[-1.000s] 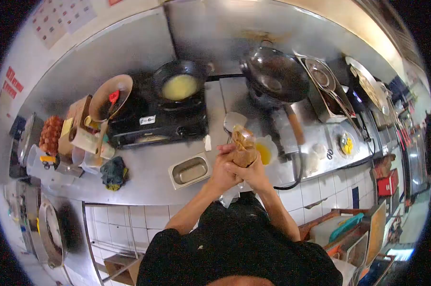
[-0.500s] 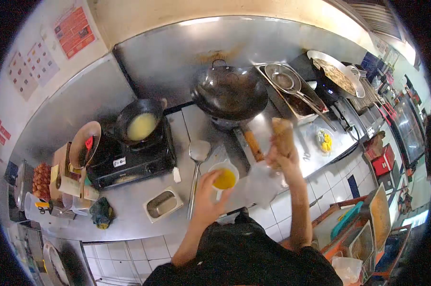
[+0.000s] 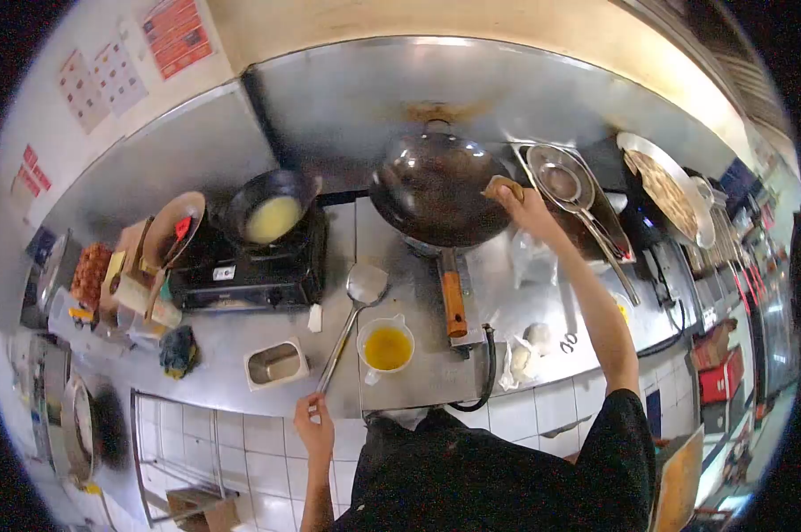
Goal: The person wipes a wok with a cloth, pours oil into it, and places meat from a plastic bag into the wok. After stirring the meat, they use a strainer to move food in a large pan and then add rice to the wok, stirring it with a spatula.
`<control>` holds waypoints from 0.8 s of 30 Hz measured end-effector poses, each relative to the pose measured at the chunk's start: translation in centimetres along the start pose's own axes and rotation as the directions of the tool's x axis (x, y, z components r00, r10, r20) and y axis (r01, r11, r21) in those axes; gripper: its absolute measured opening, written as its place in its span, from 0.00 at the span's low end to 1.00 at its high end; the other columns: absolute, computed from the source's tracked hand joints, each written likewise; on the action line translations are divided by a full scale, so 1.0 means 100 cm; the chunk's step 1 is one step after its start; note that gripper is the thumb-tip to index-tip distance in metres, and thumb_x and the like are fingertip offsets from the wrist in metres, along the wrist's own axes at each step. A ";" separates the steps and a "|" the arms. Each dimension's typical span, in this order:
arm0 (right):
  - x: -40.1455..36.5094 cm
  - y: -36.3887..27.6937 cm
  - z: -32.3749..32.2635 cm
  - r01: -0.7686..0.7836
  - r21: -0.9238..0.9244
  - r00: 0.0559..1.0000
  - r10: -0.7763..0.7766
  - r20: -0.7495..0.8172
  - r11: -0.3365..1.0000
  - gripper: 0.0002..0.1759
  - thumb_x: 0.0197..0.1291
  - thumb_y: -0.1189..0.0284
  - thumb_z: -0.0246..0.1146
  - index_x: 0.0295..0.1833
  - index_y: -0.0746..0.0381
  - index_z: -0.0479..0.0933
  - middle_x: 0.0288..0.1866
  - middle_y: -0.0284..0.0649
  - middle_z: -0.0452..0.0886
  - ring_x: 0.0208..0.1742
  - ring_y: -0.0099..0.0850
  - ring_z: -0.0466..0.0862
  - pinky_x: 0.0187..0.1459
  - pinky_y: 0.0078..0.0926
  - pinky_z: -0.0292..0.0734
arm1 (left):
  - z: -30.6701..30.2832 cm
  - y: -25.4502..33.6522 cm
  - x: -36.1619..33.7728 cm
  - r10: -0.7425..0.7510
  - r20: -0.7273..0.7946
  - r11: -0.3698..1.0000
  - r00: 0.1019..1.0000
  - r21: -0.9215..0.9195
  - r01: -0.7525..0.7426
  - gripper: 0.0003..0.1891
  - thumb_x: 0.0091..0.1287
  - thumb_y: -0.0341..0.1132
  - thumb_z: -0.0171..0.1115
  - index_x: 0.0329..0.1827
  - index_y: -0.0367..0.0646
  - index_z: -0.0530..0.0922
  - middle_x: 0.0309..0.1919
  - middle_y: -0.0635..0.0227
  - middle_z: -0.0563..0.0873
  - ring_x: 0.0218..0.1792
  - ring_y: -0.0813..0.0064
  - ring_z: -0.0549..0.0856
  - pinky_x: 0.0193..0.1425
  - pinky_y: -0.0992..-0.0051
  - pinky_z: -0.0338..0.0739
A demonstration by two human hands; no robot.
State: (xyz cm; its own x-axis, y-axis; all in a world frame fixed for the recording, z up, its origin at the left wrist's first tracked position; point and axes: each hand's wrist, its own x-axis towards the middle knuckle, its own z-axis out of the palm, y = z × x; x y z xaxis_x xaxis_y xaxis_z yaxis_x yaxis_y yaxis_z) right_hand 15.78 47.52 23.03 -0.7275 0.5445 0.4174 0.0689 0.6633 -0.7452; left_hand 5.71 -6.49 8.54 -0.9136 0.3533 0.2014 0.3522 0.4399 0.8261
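— Can any writing be read here?

— No, none. A red poster (image 3: 177, 35) hangs near the top left corner of the wall, and its white lines of print are too small to read.

— And the paper beside it?

— The white sheets (image 3: 99, 75) to its left carry grids of small marks, all blurred. Lower, along the wall's left edge, are red stickers (image 3: 30, 164) with unreadable lettering.

— Anything on the equipment?

— Only a white label (image 3: 224, 272) on the front edge of the black stove (image 3: 267, 282). Its dark marks cannot be made out.
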 end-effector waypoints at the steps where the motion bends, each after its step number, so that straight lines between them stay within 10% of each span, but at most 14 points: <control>1: 0.005 -0.030 -0.004 -0.216 -0.257 0.975 0.221 -0.011 0.942 0.29 0.66 0.49 0.53 0.46 0.67 0.79 0.26 0.46 0.80 0.32 0.33 0.78 0.37 0.37 0.73 | 0.004 -0.015 -0.016 -0.017 -0.021 1.000 1.000 0.006 0.017 0.05 0.65 0.27 0.56 0.41 0.39 0.79 0.35 0.61 0.83 0.35 0.71 0.83 0.34 0.75 0.76; 8: 0.072 0.051 0.021 -0.145 -0.376 0.982 0.180 0.060 0.915 0.29 0.66 0.48 0.53 0.44 0.67 0.78 0.24 0.52 0.77 0.28 0.41 0.77 0.36 0.40 0.71 | 0.015 -0.122 -0.151 -0.353 -0.076 0.929 0.932 0.085 0.359 0.08 0.65 0.33 0.56 0.32 0.40 0.80 0.22 0.60 0.84 0.24 0.66 0.84 0.27 0.68 0.75; 9: 0.078 0.054 0.023 -0.105 -0.353 0.989 0.136 0.062 0.930 0.29 0.66 0.49 0.53 0.43 0.67 0.78 0.23 0.53 0.77 0.27 0.41 0.76 0.35 0.40 0.71 | 0.019 -0.154 -0.175 -0.440 -0.061 0.840 0.896 0.326 0.434 0.09 0.63 0.36 0.57 0.31 0.40 0.80 0.22 0.59 0.84 0.25 0.63 0.84 0.28 0.65 0.76; 10: 0.086 0.056 0.026 -0.103 -0.353 0.989 0.134 0.064 0.930 0.29 0.66 0.49 0.53 0.43 0.67 0.78 0.23 0.53 0.77 0.27 0.41 0.76 0.35 0.40 0.71 | 0.016 -0.185 -0.200 -0.521 -0.067 0.692 0.851 0.550 0.467 0.11 0.62 0.38 0.58 0.30 0.40 0.81 0.21 0.58 0.84 0.25 0.59 0.84 0.29 0.62 0.76; 13: 0.109 0.072 0.025 -0.114 -0.496 0.979 0.183 0.092 0.861 0.28 0.66 0.50 0.53 0.40 0.69 0.78 0.25 0.55 0.78 0.28 0.48 0.77 0.35 0.43 0.70 | -0.010 -0.236 -0.265 -0.685 0.111 0.673 0.720 0.475 0.567 0.14 0.58 0.43 0.59 0.29 0.40 0.82 0.24 0.53 0.84 0.29 0.52 0.84 0.34 0.57 0.77; 18: 0.114 0.025 0.031 -0.087 -0.613 0.986 0.156 0.059 0.785 0.31 0.65 0.51 0.53 0.35 0.73 0.77 0.31 0.64 0.78 0.39 0.58 0.80 0.39 0.49 0.72 | 0.012 -0.336 -0.322 -0.936 -0.006 0.267 0.351 0.640 0.721 0.15 0.55 0.45 0.58 0.30 0.42 0.83 0.32 0.56 0.86 0.33 0.51 0.84 0.38 0.58 0.79; 19: 0.119 0.035 0.032 -0.079 -0.614 0.986 0.151 0.066 0.785 0.31 0.65 0.51 0.53 0.35 0.73 0.77 0.31 0.64 0.78 0.39 0.58 0.80 0.39 0.49 0.72 | 0.013 -0.344 -0.319 -0.938 -0.006 0.264 0.346 0.634 0.726 0.15 0.55 0.45 0.58 0.30 0.42 0.83 0.32 0.56 0.86 0.33 0.51 0.84 0.38 0.58 0.79; 21: 0.123 0.040 0.037 -0.007 -0.631 0.994 0.074 0.080 0.776 0.30 0.65 0.52 0.53 0.36 0.73 0.77 0.31 0.64 0.78 0.39 0.58 0.80 0.40 0.50 0.72 | 0.011 -0.340 -0.298 -0.736 0.246 0.677 0.630 0.272 0.684 0.15 0.56 0.44 0.57 0.31 0.40 0.82 0.33 0.55 0.86 0.36 0.52 0.85 0.40 0.59 0.79; 24: 0.133 0.061 0.040 -0.028 -0.635 0.981 0.145 0.132 0.772 0.26 0.65 0.54 0.52 0.39 0.70 0.77 0.33 0.63 0.79 0.40 0.59 0.79 0.40 0.50 0.72 | 0.021 -0.300 -0.252 -0.638 0.325 0.732 0.698 0.537 0.419 0.16 0.55 0.45 0.59 0.33 0.40 0.84 0.34 0.52 0.86 0.38 0.53 0.85 0.42 0.60 0.79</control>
State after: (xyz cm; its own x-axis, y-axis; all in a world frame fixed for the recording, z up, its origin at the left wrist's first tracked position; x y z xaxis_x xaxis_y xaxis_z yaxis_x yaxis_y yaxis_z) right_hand 3.82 56.78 21.98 -0.7935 0.5623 0.2326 0.5077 0.8225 -0.2564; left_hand 18.58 -26.84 -22.48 -0.7965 0.2346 -0.5573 -0.0153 0.9136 0.4064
